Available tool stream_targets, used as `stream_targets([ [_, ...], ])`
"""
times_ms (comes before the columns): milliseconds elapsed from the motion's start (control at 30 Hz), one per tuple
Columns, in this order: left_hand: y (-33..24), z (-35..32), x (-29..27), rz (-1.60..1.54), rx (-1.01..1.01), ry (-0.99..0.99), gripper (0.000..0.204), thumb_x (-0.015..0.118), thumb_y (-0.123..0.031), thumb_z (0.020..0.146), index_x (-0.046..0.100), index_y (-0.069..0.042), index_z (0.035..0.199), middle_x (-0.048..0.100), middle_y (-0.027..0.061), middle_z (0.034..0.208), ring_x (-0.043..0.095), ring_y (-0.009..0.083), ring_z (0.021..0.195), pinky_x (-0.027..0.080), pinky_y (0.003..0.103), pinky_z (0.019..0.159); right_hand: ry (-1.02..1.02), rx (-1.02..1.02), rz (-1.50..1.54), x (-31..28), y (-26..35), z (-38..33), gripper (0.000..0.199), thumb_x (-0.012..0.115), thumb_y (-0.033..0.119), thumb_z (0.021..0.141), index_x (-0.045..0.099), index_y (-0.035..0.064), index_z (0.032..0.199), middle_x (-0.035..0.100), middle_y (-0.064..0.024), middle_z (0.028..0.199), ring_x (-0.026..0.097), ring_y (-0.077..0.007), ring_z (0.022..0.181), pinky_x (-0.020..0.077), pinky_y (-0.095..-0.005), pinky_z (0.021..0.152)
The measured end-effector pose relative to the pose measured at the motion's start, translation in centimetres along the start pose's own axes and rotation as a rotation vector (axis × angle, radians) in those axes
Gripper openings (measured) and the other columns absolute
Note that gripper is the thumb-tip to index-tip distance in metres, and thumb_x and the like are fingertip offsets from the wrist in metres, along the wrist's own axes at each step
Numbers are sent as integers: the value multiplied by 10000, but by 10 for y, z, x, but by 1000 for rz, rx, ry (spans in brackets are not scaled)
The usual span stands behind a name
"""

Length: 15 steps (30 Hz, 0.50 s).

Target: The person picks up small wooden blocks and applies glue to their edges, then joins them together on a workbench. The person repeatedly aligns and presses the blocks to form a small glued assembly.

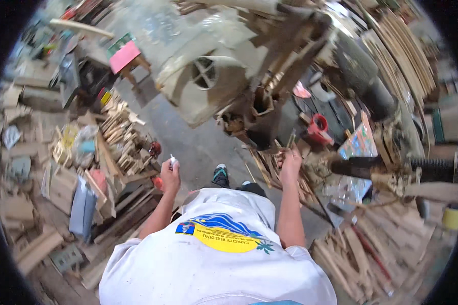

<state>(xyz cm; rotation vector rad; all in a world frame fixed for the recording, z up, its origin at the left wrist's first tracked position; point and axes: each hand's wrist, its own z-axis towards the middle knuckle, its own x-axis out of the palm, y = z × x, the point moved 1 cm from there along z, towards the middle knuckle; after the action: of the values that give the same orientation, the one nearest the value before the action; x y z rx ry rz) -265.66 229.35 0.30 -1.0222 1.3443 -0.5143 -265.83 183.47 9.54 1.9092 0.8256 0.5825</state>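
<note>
My left hand (170, 175) is closed round a small white object with a narrow tip (173, 160), perhaps a tube or a marker; its lower part is hidden by my fingers. Out to the right, my right hand (290, 163) is closed on a thin stick-like piece (292, 138) that points up from the fingers. That hand is close to the lower end of a rusty, dusty machine (257, 132). Both hands are raised in front of my body and well apart.
A dusty machine housing with a round vent (204, 72) stands ahead. Stacked wood offcuts (119, 132) and a grey box (82, 209) lie left, near a pink-topped stool (125, 57). On the right are a red round part (318, 127), wood strips (356, 254) and long boards (402, 56).
</note>
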Motion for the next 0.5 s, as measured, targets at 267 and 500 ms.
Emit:
stream_targets([
  [267, 12, -78, -89, -103, -195, -414, 202, 671, -179, 1053, 690, -4, 1152, 688, 39, 973, 634, 104, 795, 524, 284, 683, 147, -73, -24, 16, -9, 33, 218, 572, 258, 1119, 660, 101, 1241, 600, 8, 776, 510, -90, 603, 398, -264, 533],
  [500, 48, -40, -119, -240, -361, -489, 244, 693, -243, 1049, 700, -9, 1118, 684, 24, 892, 618, 105, 765, 512, 296, 656, 136, -170, 53, -30, -65, 154, 364, 446, 250, 1103, 573, 80, 1399, 663, -89, 1173, 605, -183, 1034, 493, -386, 886],
])
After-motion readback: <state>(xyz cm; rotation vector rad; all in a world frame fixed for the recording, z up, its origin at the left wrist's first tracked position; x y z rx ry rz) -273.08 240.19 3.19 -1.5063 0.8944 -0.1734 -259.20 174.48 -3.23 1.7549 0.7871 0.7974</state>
